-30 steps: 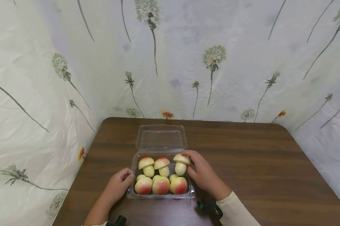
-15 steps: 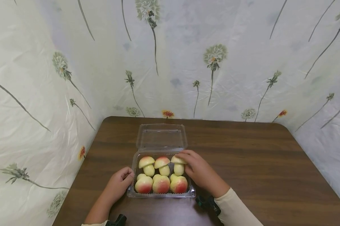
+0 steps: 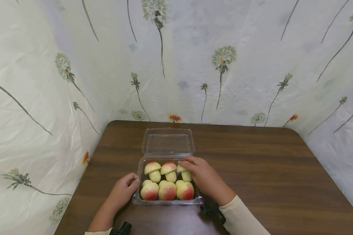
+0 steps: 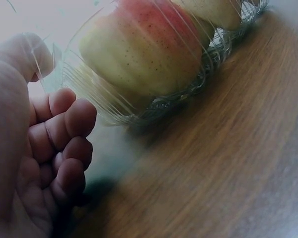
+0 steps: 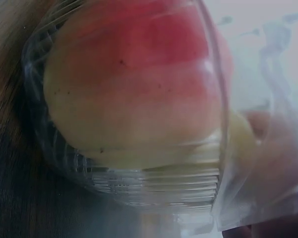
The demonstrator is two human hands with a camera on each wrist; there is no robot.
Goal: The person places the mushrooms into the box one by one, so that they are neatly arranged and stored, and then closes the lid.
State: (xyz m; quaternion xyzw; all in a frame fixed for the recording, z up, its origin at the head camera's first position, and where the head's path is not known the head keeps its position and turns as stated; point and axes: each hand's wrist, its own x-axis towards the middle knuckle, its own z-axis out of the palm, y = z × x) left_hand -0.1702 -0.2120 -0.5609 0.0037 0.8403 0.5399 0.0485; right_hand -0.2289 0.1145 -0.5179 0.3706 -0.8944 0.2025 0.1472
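Resting at the middle of the wooden table [image 3: 253, 169], a clear plastic clamshell box [image 3: 167, 201] lies with its lid [image 3: 167, 141] flung back toward 12 o'clock. Inside are 6 toy pieces coloured like peaches: 3 mushroom-shaped pieces in the far row and 3 rounder ones in the near row. The right hand [image 3: 204, 179] comes in from 4 o'clock and pinches the cap of the rightmost mushroom piece [image 3: 184, 172] between thumb and fingertips, so that hand is closed on it. The left hand [image 3: 123, 192] sits at the box's 9 o'clock wall with fingers curled; the left wrist view shows its fingers [image 4: 64, 144] bent just beside the ribbed plastic, gripping nothing, while the thumb tip reaches toward the box wall; contact I cannot tell.

The pieces look light and smooth, probably foam or soft plastic, so slightly slippery; the overhanging cap offers the surest hold. The thin box will likely flex and slide easily, so bracing its side wall seems wise. Floral sheeting [image 3: 62, 81] encloses the table from 9 o'clock round to 3 o'clock.
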